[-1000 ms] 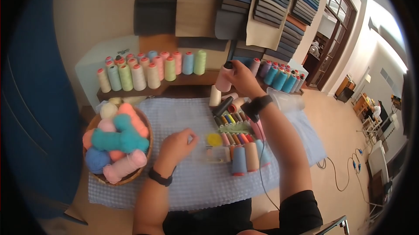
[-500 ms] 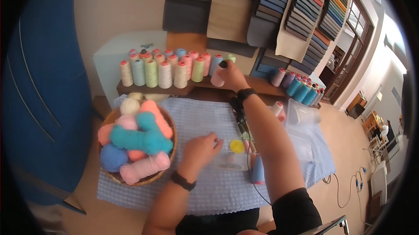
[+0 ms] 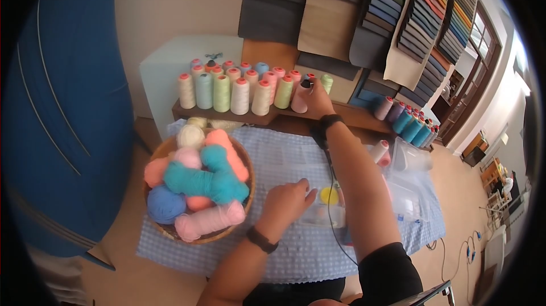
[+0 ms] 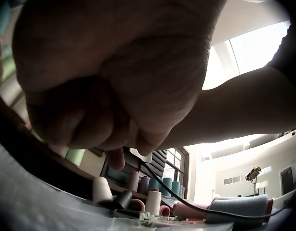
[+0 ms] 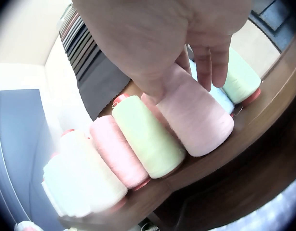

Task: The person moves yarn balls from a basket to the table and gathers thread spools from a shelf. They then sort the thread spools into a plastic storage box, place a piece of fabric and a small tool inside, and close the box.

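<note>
At the wooden shelf my right hand [image 3: 319, 101] grips a pale pink thread cone [image 5: 196, 113] near its top, thumb on one side and fingers on the other. The cone stands nearly upright in the head view, its base close over the shelf's front edge. Directly left of it is a light green thread cone [image 5: 145, 137]; a second green cone [image 5: 242, 77] is to its right, with a blue one between, partly hidden. My left hand [image 3: 284, 208] hovers above the checked cloth with fingers loosely curled and nothing in them, beside a yellow round thing [image 3: 329, 195].
A basket [image 3: 149, 213] of yarn skeins stands left on the checked cloth [image 3: 227, 257]. Clear plastic boxes [image 3: 406, 198] lie at the right. Teal cones [image 3: 410, 127] fill the shelf's right end. A cable [image 3: 331, 220] hangs by my right forearm, which hides spools on the table.
My right hand has carried the pink cone from above the table leftward to the shelf, beside the green cone. My left hand stays over the cloth while the view has turned left.
</note>
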A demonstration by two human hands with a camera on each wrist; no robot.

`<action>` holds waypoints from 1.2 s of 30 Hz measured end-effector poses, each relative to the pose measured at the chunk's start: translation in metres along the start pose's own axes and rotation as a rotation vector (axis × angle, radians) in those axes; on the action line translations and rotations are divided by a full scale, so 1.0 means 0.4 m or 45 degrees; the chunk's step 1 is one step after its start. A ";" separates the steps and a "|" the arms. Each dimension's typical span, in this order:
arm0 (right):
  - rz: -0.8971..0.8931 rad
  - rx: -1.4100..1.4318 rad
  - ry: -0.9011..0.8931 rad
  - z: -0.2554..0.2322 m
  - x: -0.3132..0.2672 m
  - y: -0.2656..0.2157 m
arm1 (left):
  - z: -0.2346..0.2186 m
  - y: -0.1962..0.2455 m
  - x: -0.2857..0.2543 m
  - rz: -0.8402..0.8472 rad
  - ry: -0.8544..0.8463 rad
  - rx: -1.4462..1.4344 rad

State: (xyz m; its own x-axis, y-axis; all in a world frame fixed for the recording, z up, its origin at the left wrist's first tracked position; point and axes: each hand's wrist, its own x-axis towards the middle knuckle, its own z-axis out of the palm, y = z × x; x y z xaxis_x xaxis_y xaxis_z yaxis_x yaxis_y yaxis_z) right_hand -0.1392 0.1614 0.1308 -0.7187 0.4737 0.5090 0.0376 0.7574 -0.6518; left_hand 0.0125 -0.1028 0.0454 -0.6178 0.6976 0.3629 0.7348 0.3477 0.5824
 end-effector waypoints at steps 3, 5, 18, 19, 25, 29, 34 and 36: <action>-0.141 -0.003 0.038 0.050 0.033 0.059 | -0.010 0.005 -0.003 -0.017 -0.002 0.001; -0.116 -0.101 0.057 0.051 0.035 0.055 | -0.015 0.007 -0.005 -0.030 -0.018 0.000; -0.383 -0.513 0.076 -0.265 -0.067 -0.028 | -0.032 -0.001 -0.004 -0.114 -0.054 0.014; -0.352 -0.583 0.040 -0.320 -0.089 -0.038 | -0.032 -0.002 -0.004 -0.121 -0.055 -0.001; -0.171 -0.895 -0.265 -0.600 -0.237 0.009 | -0.030 0.000 -0.007 -0.089 -0.052 -0.016; -0.153 -0.812 -0.524 -0.728 -0.388 0.120 | -0.016 -0.008 -0.003 -0.101 -0.050 -0.010; 0.005 -0.835 -0.737 -0.766 -0.546 0.195 | -0.022 0.000 -0.002 -0.102 -0.072 0.016; 0.076 -0.877 -0.724 -0.752 -0.582 0.247 | -0.024 0.003 -0.003 -0.105 -0.091 0.035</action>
State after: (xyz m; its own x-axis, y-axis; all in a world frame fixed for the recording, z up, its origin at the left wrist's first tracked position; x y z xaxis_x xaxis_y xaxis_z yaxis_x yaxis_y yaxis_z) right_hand 0.2407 0.2609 0.1168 -0.9309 0.3651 0.0101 0.3627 0.9272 -0.0933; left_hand 0.0114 -0.1093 0.0525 -0.6555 0.7086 0.2611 0.6902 0.4220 0.5878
